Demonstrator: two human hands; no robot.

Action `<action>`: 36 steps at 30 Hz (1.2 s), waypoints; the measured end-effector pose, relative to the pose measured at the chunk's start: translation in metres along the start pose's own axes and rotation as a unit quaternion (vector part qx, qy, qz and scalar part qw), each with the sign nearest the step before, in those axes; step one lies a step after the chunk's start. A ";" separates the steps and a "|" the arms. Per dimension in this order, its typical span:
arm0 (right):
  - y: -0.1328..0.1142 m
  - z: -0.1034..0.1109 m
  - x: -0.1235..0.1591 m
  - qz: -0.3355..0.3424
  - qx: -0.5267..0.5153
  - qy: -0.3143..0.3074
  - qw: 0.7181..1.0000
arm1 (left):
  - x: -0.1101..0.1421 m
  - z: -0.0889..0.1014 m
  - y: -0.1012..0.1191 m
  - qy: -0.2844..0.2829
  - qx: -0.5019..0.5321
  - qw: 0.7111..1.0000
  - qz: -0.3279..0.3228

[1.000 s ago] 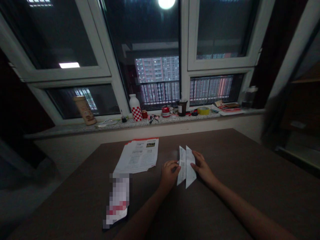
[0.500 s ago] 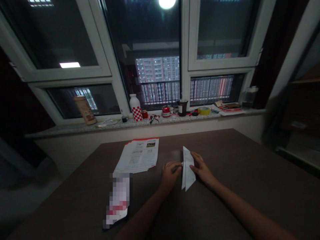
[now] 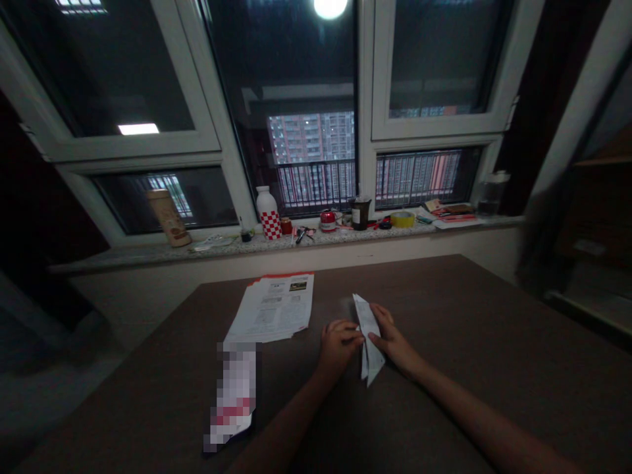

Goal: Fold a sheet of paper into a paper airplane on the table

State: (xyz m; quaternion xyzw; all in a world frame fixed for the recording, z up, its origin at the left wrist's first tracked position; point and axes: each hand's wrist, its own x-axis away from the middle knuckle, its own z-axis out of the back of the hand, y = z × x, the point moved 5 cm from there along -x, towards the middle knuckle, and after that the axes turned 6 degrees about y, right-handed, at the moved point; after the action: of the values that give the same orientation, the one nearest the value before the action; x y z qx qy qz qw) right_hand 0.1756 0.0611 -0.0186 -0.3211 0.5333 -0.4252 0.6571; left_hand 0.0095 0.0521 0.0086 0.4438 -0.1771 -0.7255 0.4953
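A folded sheet of white paper (image 3: 368, 322), narrow with pointed ends and layered flaps, is held between my two hands above the dark table. My left hand (image 3: 340, 343) pinches its left edge with thumb and fingers. Along the right side, my right hand (image 3: 396, 340) grips it, the thumb on the near face and the other fingers partly hidden behind. The paper's lower end splits into separate points.
Printed sheets (image 3: 276, 309) lie stacked on the table (image 3: 474, 316), left of my hands. Nearer me is a phone-like item (image 3: 234, 395), partly blurred out. The windowsill (image 3: 222, 249) holds a tan flask (image 3: 168, 218), a checkered bottle (image 3: 269, 214), yellow tape (image 3: 402, 219) and a dark cup (image 3: 360, 214).
The folded paper has tilted, its top end moving left and its lower point slightly down. My left fingers have shifted a little along its edge; both hands keep hold.
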 end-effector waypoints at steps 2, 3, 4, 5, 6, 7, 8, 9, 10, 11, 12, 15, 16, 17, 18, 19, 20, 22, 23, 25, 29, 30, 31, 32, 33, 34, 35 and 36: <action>-0.003 -0.001 0.000 0.007 -0.006 -0.007 1.000 | 0.000 0.000 0.000 0.007 0.005 1.000 -0.004; -0.003 0.000 -0.001 0.008 -0.010 -0.005 1.000 | 0.000 0.000 0.000 0.010 0.013 1.000 -0.011; -0.004 0.003 -0.002 0.008 -0.014 0.002 1.000 | 0.000 0.000 0.001 0.011 0.024 0.999 -0.021; -0.003 0.006 -0.003 0.005 -0.019 0.007 1.000 | -0.001 0.001 0.002 0.013 0.036 0.999 -0.031; -0.002 0.009 -0.004 -0.002 -0.026 0.013 1.000 | -0.001 0.002 0.002 0.017 0.048 0.998 -0.037; -0.002 0.012 -0.005 -0.009 -0.033 0.020 0.999 | -0.001 0.004 0.003 0.025 0.056 0.997 -0.039; -0.001 0.016 -0.006 -0.015 -0.041 0.028 0.999 | -0.001 0.007 0.003 0.037 0.061 0.997 -0.034; -0.001 0.018 -0.006 -0.019 -0.053 0.034 0.998 | -0.001 0.009 0.003 0.050 0.061 0.997 -0.025; -0.002 0.020 -0.007 -0.023 -0.069 0.036 0.997 | -0.002 0.012 0.002 0.062 0.059 0.996 -0.016; -0.003 0.020 -0.007 -0.026 -0.087 0.035 0.995 | -0.002 0.013 0.001 0.072 0.054 0.996 -0.008; -0.004 0.019 -0.006 -0.030 -0.107 0.029 0.993 | -0.002 0.014 0.001 0.078 0.050 0.996 -0.003; -0.008 0.013 -0.006 -0.060 -0.157 -0.012 0.986 | -0.002 0.014 -0.002 0.085 0.033 0.996 0.006; -0.008 0.010 -0.005 -0.072 -0.163 -0.029 0.983 | -0.002 0.013 -0.003 0.084 0.026 0.996 0.011; -0.009 0.008 -0.005 -0.081 -0.166 -0.043 0.982 | -0.003 0.012 -0.005 0.079 0.017 0.997 0.018; -0.009 0.006 -0.005 -0.085 -0.166 -0.052 0.981 | -0.003 0.010 -0.006 0.072 0.008 0.997 0.022; -0.010 0.005 -0.005 -0.082 -0.164 -0.056 0.981 | -0.003 0.009 -0.007 0.060 0.001 0.998 0.024; -0.010 0.004 -0.005 -0.074 -0.159 -0.055 0.983 | -0.003 0.007 -0.008 0.050 -0.004 0.999 0.023; -0.013 0.004 -0.005 -0.047 -0.134 -0.046 0.989 | -0.003 0.005 -0.008 0.038 -0.008 0.999 0.017; -0.014 0.004 -0.005 -0.033 -0.111 -0.042 0.992 | -0.003 0.006 -0.009 0.042 -0.007 0.999 0.017; -0.018 0.005 -0.004 -0.015 -0.055 -0.031 0.998 | -0.003 0.008 -0.010 0.067 -0.001 0.998 0.023; -0.023 0.006 -0.001 -0.039 0.005 -0.020 0.999 | -0.003 0.013 -0.012 0.109 0.012 0.993 0.041; -0.024 0.005 0.000 -0.051 0.004 -0.027 0.998 | -0.002 0.014 -0.011 0.114 0.014 0.993 0.043; -0.024 0.004 0.001 -0.063 0.003 -0.035 0.997 | -0.002 0.015 -0.011 0.116 0.015 0.992 0.043; -0.025 0.003 0.002 -0.072 0.004 -0.042 0.997 | -0.002 0.016 -0.010 0.118 0.016 0.992 0.043; -0.025 0.002 0.003 -0.078 0.009 -0.047 0.996 | -0.002 0.016 -0.010 0.119 0.018 0.992 0.043; -0.026 0.001 0.003 -0.083 0.013 -0.051 0.995 | -0.002 0.017 -0.009 0.120 0.020 0.992 0.044; -0.027 0.001 0.003 -0.088 0.015 -0.055 0.995 | -0.002 0.017 -0.009 0.121 0.023 0.991 0.045; -0.029 0.000 0.003 -0.090 0.011 -0.060 0.994 | -0.002 0.018 -0.008 0.122 0.024 0.991 0.046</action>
State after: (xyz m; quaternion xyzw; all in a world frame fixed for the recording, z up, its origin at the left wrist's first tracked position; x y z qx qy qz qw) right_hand 0.1697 0.0460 0.0055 -0.3859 0.4567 -0.4685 0.6504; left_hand -0.0093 0.0540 0.0134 0.5323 -0.1534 -0.6376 0.5353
